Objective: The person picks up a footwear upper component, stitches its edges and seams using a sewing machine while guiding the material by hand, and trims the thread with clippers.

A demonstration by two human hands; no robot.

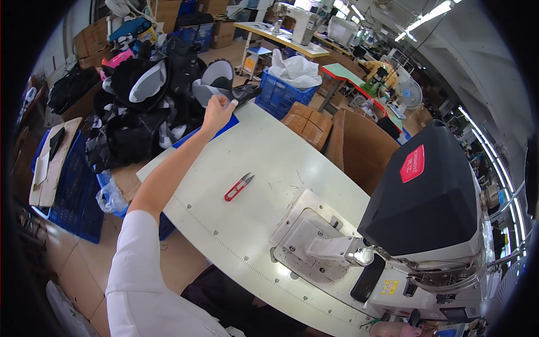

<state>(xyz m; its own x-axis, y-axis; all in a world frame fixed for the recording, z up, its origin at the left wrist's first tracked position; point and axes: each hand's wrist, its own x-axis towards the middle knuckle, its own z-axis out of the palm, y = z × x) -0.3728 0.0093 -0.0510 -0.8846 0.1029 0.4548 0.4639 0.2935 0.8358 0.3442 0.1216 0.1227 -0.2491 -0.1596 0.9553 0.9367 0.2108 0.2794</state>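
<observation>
My left arm, in a white sleeve, stretches across the sewing table [275,146] to its far left corner. There my left hand [218,115] is closed in a pinch on the edge of a grey fabric piece with black trim [216,81]. A small white bit shows by the fingertips. The piece is raised at the side of a heap of black and grey fabric pieces [135,132]. Red-handled thread snips [239,187] lie on the tabletop, nearer to me than the hand. My right hand is out of view.
A sewing machine [426,191] with a black cover takes up the table's right side, its white arm [334,250] over the base plate. Beyond the table stand an open cardboard box [359,149] and a blue crate [281,95] with white bags. More blue crates [73,219] stand at left.
</observation>
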